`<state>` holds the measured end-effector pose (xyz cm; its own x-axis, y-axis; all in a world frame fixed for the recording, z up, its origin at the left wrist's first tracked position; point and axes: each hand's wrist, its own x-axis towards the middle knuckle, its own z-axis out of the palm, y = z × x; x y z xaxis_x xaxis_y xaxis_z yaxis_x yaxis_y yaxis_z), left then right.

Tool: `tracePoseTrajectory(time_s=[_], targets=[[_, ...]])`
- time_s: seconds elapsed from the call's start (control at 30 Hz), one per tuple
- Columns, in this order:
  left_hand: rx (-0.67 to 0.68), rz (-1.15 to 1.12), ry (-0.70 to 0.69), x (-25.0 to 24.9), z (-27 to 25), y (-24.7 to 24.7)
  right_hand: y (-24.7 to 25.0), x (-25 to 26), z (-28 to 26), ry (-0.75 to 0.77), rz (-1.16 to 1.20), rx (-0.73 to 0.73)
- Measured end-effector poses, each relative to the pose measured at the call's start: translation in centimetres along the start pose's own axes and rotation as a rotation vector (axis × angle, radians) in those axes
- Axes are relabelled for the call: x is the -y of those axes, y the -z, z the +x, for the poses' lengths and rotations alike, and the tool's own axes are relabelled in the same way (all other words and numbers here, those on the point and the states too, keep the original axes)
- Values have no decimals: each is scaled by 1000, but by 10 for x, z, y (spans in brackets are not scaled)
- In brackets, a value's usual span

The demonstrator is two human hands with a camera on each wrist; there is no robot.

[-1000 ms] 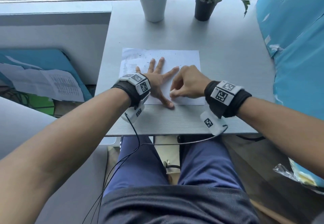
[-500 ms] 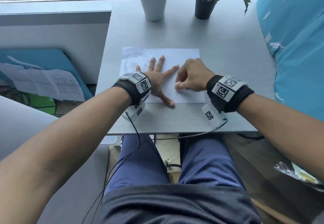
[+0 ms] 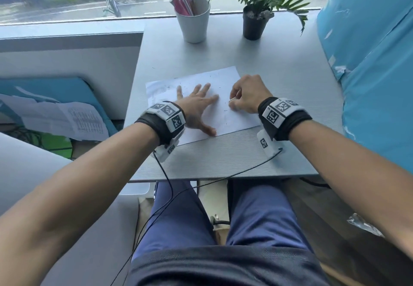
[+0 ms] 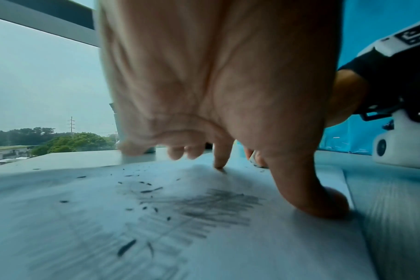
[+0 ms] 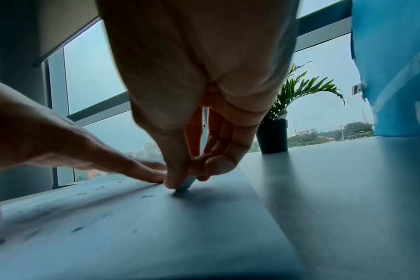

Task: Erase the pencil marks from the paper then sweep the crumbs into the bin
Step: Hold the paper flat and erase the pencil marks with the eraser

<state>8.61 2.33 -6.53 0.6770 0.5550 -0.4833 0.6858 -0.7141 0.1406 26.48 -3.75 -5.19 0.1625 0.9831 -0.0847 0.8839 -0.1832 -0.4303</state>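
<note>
A white paper (image 3: 225, 118) lies skewed on the grey table (image 3: 223, 158). My left hand (image 3: 196, 104) presses flat on it with fingers spread. Grey pencil marks (image 4: 216, 210) and dark eraser crumbs (image 4: 126, 250) show under the palm in the left wrist view. My right hand (image 3: 244, 97) pinches a small white eraser (image 5: 186, 184) between thumb and fingers, its tip touching the paper (image 5: 132, 217) just right of the left index finger. Crumbs (image 3: 224, 110) are scattered over the sheet. No bin is in view.
A white cup (image 3: 195, 20) of pens and a potted plant (image 3: 256, 20) stand at the table's far edge by the window. Blue wrapped bulk (image 3: 368, 73) borders the right side. Printed papers (image 3: 67, 120) lie on a blue surface left of the table.
The paper has turned counter-clockwise, its right end now farther away. My right hand with the eraser moved away from me along the sheet; the left hand stayed flat on the paper.
</note>
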Motion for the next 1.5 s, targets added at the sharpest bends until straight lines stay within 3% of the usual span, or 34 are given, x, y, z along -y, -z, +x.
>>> tracePoseTrajectory(time_s=[0.07,0.13,0.23,0.37,0.5,0.67,0.8,0.93,1.07,1.17,1.3,1.43,1.5], targets=[[-7,-43,-140,4,3,0,0,1,4,13,-16,16],[25,-93,-171,9,7,-3,-1,1,6,2,-31,15],[46,-100,-145,14,12,-6,-9,4,-4,11,-4,-3],[82,-76,-138,14,13,-5,-14,15,-24,155,55,192],[101,-65,-131,12,14,-4,1,-1,2,12,96,20],[117,-39,-106,10,12,-2,-12,8,-17,99,102,188],[114,-44,-98,9,11,-3,-1,-7,-2,-18,134,38],[130,-39,-75,9,13,-1,-15,7,-25,116,108,194],[140,-27,-64,6,14,1,-3,-8,-7,-29,143,18],[161,-7,-53,5,13,1,-16,9,-27,103,122,141],[163,-8,-45,2,14,4,-3,-6,-12,-8,132,19],[170,-2,-42,4,14,2,-18,15,-34,144,111,180],[178,-1,-48,5,16,2,-13,10,-25,98,105,141]])
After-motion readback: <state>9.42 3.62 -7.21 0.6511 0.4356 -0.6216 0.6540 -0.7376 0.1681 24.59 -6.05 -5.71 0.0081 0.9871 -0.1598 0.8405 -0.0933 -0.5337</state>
